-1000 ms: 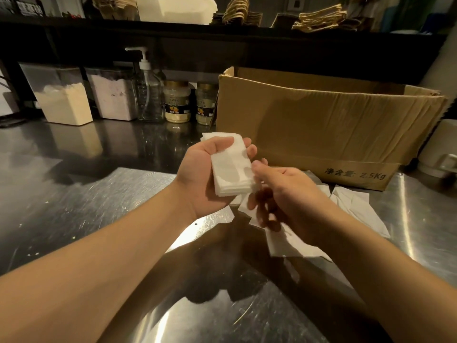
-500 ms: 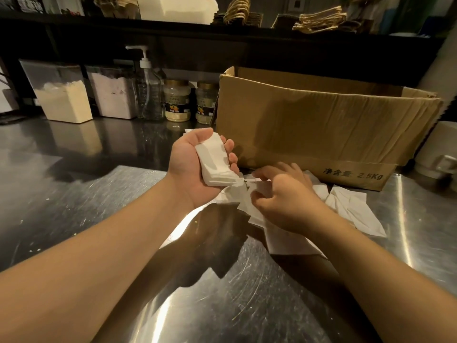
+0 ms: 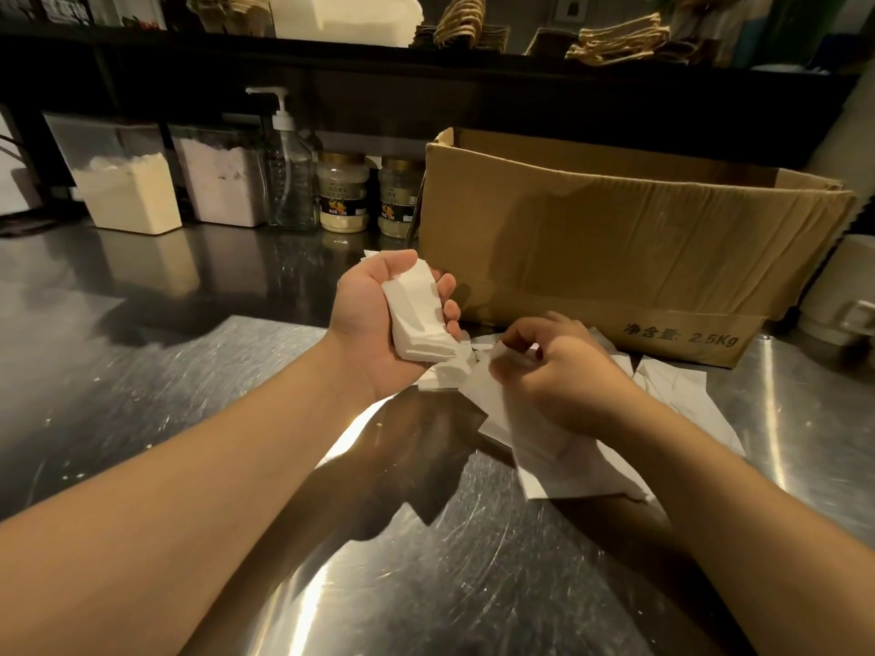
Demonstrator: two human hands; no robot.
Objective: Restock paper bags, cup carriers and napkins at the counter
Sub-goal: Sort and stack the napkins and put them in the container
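Observation:
My left hand (image 3: pixel 367 333) grips a small stack of white folded napkins (image 3: pixel 416 314), held just above the steel counter (image 3: pixel 142 371). Just to its right, my right hand (image 3: pixel 554 376) pinches a loose napkin (image 3: pixel 478 371) from a scatter of white napkins (image 3: pixel 682 395) lying on the counter. The fingers of that hand are curled over the paper. Behind both hands stands an open cardboard box (image 3: pixel 615 258); its inside is hidden from here.
Along the back stand two plastic tubs of powder (image 3: pixel 128 191), a pump bottle (image 3: pixel 289 168) and two jars (image 3: pixel 343 191). A dark shelf (image 3: pixel 426 59) above carries paper bags with twine handles (image 3: pixel 620 40) and a white container (image 3: pixel 341 11). A white vessel (image 3: pixel 847 295) sits at the right edge.
My left hand tilted the napkin stack on edge and drew it slightly left. My right hand dropped from beside the stack to the loose napkins on the counter and pinched one.

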